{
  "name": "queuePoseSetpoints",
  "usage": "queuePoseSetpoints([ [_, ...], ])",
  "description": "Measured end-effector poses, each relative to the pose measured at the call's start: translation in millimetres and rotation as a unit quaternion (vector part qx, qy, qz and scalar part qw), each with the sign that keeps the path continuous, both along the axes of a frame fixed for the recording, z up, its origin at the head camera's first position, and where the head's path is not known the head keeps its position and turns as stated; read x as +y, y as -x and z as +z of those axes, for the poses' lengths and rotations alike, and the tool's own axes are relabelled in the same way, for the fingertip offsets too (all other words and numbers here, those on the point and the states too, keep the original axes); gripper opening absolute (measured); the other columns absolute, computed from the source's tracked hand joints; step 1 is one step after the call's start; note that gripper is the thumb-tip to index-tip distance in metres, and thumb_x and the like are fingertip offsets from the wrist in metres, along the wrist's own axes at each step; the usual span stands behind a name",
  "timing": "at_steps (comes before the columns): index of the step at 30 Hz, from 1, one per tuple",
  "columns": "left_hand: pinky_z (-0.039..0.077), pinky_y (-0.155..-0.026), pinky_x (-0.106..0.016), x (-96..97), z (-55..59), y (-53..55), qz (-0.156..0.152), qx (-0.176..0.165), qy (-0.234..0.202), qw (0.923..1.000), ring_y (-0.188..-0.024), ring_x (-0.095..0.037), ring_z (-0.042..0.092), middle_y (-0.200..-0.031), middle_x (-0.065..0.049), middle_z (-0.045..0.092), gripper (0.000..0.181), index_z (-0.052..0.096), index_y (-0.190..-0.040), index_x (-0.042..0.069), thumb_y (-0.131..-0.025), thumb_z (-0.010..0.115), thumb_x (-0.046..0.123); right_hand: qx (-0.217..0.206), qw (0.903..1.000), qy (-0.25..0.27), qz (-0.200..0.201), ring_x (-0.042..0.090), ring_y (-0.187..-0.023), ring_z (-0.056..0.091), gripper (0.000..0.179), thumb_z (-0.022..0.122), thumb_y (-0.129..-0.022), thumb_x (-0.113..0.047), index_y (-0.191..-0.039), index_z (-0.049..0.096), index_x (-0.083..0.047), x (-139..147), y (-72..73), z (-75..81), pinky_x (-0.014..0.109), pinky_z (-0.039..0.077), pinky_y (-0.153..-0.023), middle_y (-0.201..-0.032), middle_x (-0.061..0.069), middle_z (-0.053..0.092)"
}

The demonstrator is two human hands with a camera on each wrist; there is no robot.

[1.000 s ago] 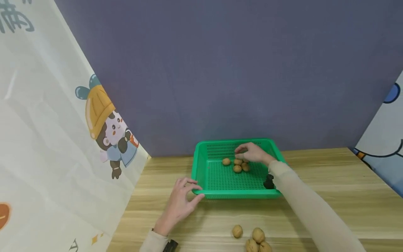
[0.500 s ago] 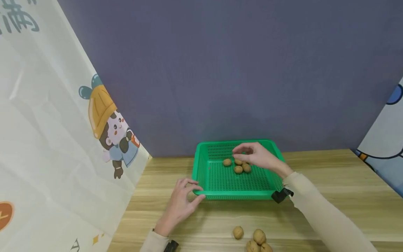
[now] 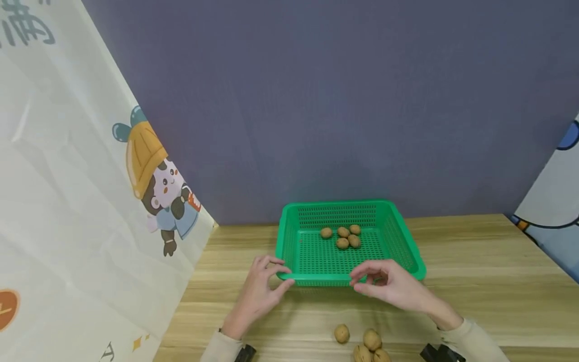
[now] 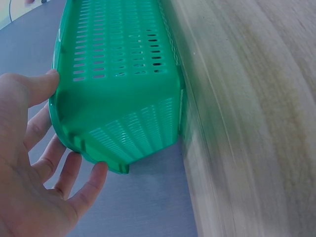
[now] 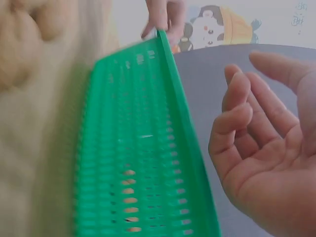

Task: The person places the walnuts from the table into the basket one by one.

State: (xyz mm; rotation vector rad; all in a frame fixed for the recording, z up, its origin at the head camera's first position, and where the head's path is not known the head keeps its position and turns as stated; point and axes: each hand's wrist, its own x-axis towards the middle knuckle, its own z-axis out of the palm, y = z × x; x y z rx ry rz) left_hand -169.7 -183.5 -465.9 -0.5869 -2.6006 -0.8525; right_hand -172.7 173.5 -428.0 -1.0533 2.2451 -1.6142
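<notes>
A green plastic basket [image 3: 316, 277] with slotted walls stands on the table, and several walnuts [image 3: 342, 243] lie together inside it. My left hand [image 3: 259, 291] holds the basket's near left corner; in the left wrist view its thumb and fingertips [image 4: 100, 168] touch the rim. Above the near rim, toward the right, is my right hand [image 3: 392, 285], its fingers loosely bent with nothing between them. The right wrist view shows that palm beside the basket wall [image 5: 133, 148]. Several more walnuts [image 3: 372, 340] lie on the table in front of the basket, one [image 3: 341, 333] apart from the others.
The wooden table [image 3: 475, 281] extends to both sides of the basket. Behind it rises a dark grey-blue partition [image 3: 316, 110]. A white sheet with a cartoon figure [image 3: 165, 186] hangs at the left, and another printed sheet [image 3: 549, 201] is at the right.
My right hand has come back from over the walnuts in the basket toward the near rim, uncovering a walnut at the back of the group. My left hand stays at the corner.
</notes>
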Motion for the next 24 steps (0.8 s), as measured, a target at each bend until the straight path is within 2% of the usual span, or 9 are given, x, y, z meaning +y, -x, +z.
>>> queuePoseSetpoints([
  [2, 0.051, -0.106, -0.054, 0.2, -0.3, 0.1, 0.002, 0.0, 0.0, 1.0, -0.124, -0.023, 0.056, -0.125, -0.004, 0.072, 0.016, 0.079, -0.104, 0.023, -0.09, 0.085, 0.03, 0.004, 0.9997, 0.003, 0.024, 0.014, -0.081, 0.071, 0.02, 0.07, -0.102, -0.01, -0.121, 0.074, -0.014, 0.7, -9.2, -8.7, 0.027, 0.058, -0.066, -0.108, 0.0, 0.079],
  [4, 0.05, -0.107, -0.055, 0.4, -0.2, 0.5, 0.003, 0.001, -0.003, 1.0, -0.125, -0.023, 0.056, -0.125, -0.004, 0.072, 0.016, 0.079, -0.104, 0.023, -0.09, 0.085, 0.03, 0.005, 0.999, -0.002, 0.043, 0.008, -0.078, 0.068, 0.02, 0.071, -0.102, -0.01, -0.121, 0.074, -0.015, 1.3, -15.2, -17.9, 0.025, 0.056, -0.062, -0.107, 0.0, 0.079],
  [8, 0.05, -0.107, -0.056, 0.6, 0.6, 1.1, 0.004, 0.0, -0.007, 1.0, -0.126, -0.024, 0.056, -0.125, -0.004, 0.072, 0.017, 0.079, -0.104, 0.022, -0.09, 0.085, 0.03, -0.007, 0.9973, -0.017, 0.071, -0.004, -0.075, 0.059, 0.019, 0.07, -0.102, -0.011, -0.121, 0.074, -0.013, 4.4, -20.0, -39.6, 0.021, 0.051, -0.056, -0.107, 0.01, 0.078],
  [11, 0.05, -0.108, -0.055, 0.5, 0.7, 1.2, 0.004, -0.001, -0.003, 1.0, -0.126, -0.024, 0.056, -0.126, -0.004, 0.072, 0.017, 0.079, -0.104, 0.023, -0.09, 0.085, 0.03, -0.046, 0.9944, -0.011, 0.094, -0.006, -0.074, 0.059, 0.019, 0.069, -0.103, -0.008, -0.122, 0.072, -0.005, 9.8, -21.4, -57.0, 0.022, 0.053, -0.056, -0.109, 0.018, 0.076],
  [15, 0.051, -0.107, -0.055, 0.0, -0.8, 0.6, 0.004, 0.005, 0.006, 1.0, -0.125, -0.023, 0.056, -0.126, -0.004, 0.072, 0.017, 0.079, -0.105, 0.024, -0.09, 0.085, 0.032, -0.103, 0.9881, -0.007, 0.114, -0.006, -0.074, 0.06, 0.023, 0.066, -0.103, -0.006, -0.124, 0.07, 0.0, 19.2, -22.5, -76.1, 0.022, 0.054, -0.058, -0.113, 0.02, 0.075],
  [19, 0.052, -0.105, -0.054, -0.8, -2.6, -0.5, 0.006, 0.013, 0.013, 0.9998, -0.124, -0.022, 0.056, -0.126, -0.003, 0.071, 0.018, 0.079, -0.105, 0.025, -0.09, 0.084, 0.033, -0.133, 0.9834, -0.008, 0.122, -0.006, -0.074, 0.061, 0.026, 0.067, -0.103, -0.007, -0.127, 0.069, 0.002, 26.2, -22.0, -87.7, 0.021, 0.055, -0.061, -0.116, 0.017, 0.076],
  [24, 0.053, -0.104, -0.053, -1.2, -3.7, -0.8, 0.007, 0.021, 0.014, 0.9997, -0.123, -0.021, 0.057, -0.125, -0.002, 0.071, 0.017, 0.078, -0.104, 0.026, -0.09, 0.084, 0.033, -0.15, 0.9799, -0.007, 0.132, -0.006, -0.074, 0.062, 0.029, 0.068, -0.102, -0.007, -0.129, 0.068, 0.002, 29.5, -20.7, -91.7, 0.021, 0.056, -0.063, -0.119, 0.013, 0.075],
])
